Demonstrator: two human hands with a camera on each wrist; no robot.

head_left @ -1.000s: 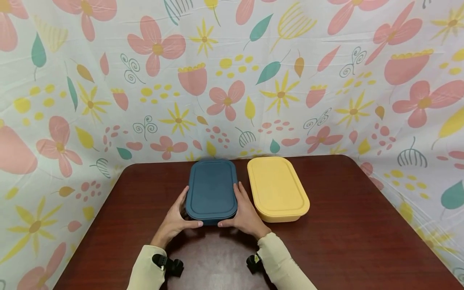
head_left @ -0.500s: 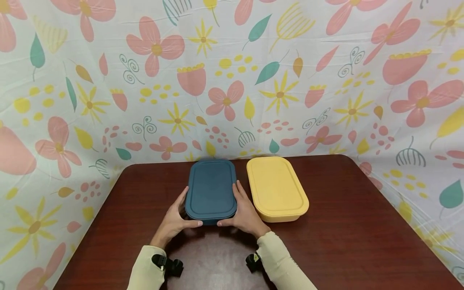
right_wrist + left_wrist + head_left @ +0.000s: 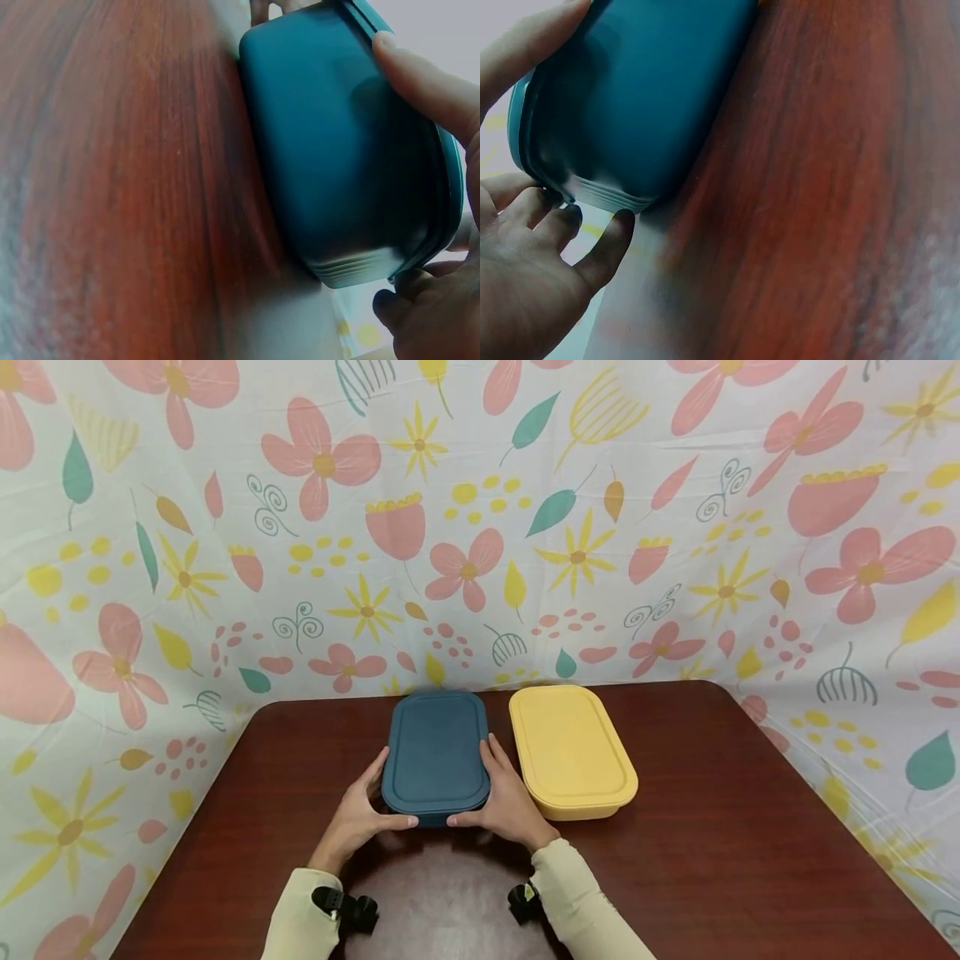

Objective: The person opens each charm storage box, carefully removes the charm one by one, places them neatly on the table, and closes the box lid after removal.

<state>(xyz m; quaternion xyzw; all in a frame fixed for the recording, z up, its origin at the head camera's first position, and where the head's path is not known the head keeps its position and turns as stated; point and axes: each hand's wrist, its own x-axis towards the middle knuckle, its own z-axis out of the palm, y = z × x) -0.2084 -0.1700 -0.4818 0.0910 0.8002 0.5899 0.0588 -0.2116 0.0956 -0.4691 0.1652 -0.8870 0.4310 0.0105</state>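
A dark blue lidded food container [image 3: 435, 752] sits on the table, its long sides running away from me. My left hand [image 3: 355, 818] grips its near left corner, thumb across the front wall and fingers along the left side. Opposite it, my right hand [image 3: 512, 802] holds the near right corner in the same way. In the left wrist view, fingertips [image 3: 621, 219] reach the ridged end of the container below the lid rim. The right wrist view has the thumb [image 3: 420, 75] lying against the front wall, near the lid. The lid is on.
A yellow lidded food container [image 3: 573, 747] stands just right of the blue one, close to my right hand. Both are near the back edge of the brown wooden table [image 3: 750, 843]. Behind the table hangs a flower-patterned cloth [image 3: 465, 485].
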